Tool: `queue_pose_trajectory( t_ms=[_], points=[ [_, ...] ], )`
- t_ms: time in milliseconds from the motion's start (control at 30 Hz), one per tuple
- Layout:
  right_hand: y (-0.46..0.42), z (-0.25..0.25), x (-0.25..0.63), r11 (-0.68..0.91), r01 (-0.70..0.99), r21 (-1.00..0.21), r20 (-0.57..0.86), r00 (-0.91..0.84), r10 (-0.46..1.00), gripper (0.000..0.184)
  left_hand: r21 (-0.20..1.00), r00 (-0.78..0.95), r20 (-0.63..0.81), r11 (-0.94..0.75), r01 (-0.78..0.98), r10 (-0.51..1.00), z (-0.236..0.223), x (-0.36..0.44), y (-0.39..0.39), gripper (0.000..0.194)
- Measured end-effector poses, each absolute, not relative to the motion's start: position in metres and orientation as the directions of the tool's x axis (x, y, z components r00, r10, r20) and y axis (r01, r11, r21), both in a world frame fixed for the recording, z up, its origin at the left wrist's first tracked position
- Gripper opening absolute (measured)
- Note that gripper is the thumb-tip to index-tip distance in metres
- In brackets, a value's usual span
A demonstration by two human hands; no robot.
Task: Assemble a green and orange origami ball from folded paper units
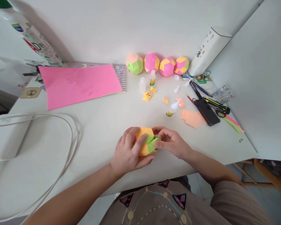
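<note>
A folded paper ball (144,132) in orange and green, with a bit of pink at its left, is held just over the front part of the table. My left hand (128,151) wraps round it from the left, fingers over the top and thumb along the near side. At the right side, my right hand (172,142) pinches a green paper flap (152,145) that stands out from the ball. Some of the right fingers are hidden behind the paper. Beyond the hands lie small folded orange paper pieces (147,96) and a glue bottle (170,112) with a white nozzle.
Several finished paper balls (151,63) line the wall. A pink sheet (81,86) lies back left, a white charger with a looped cable (71,137) at left. To the right are peach paper slips (192,118), a phone (207,111) and scissors (221,109).
</note>
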State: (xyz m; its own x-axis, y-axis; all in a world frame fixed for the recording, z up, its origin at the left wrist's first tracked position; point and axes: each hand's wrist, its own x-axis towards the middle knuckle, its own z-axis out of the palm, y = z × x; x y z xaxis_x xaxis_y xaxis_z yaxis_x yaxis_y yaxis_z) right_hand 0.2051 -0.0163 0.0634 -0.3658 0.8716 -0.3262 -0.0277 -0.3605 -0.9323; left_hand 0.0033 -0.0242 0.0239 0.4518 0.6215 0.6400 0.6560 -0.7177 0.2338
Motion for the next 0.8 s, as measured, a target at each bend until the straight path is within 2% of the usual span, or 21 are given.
queue_pose_trajectory(
  t_ms=[133, 233, 333, 433, 700, 800],
  points=[
    [-0.0222, 0.0654, 0.2038, -0.139, 0.15, -0.979, -0.177, -0.282, 0.943, 0.029, 0.157, 0.488, 0.63, -0.714, 0.682, 0.604, 0.0296, 0.0018, -0.0253, 0.062],
    [-0.0247, 0.0677, 0.2024, 0.088, 0.264, -0.96, 0.026, -0.23, 0.973, 0.024, 0.158, 0.498, 0.615, -0.714, 0.682, 0.612, 0.0309, 0.0017, -0.0255, 0.064],
    [-0.0258, 0.0685, 0.2015, 0.234, 0.287, -0.929, 0.16, -0.259, 0.952, 0.015, 0.176, 0.489, 0.612, -0.709, 0.682, 0.622, 0.0292, 0.0018, -0.0257, 0.065],
    [-0.0268, 0.0677, 0.2022, 0.31, 0.283, -0.908, 0.221, -0.304, 0.926, 0.009, 0.181, 0.484, 0.617, -0.71, 0.68, 0.621, 0.0275, 0.0021, -0.0257, 0.065],
    [-0.0236, 0.0696, 0.2098, 0.441, 0.304, -0.845, 0.299, -0.415, 0.859, 0.017, 0.159, 0.495, 0.625, -0.72, 0.676, 0.603, 0.0297, 0.0027, -0.0245, 0.066],
    [-0.0221, 0.0695, 0.2114, 0.449, 0.321, -0.834, 0.298, -0.423, 0.856, 0.014, 0.158, 0.493, 0.624, -0.716, 0.68, 0.606, 0.0297, 0.0032, -0.0249, 0.067]
  ],
)
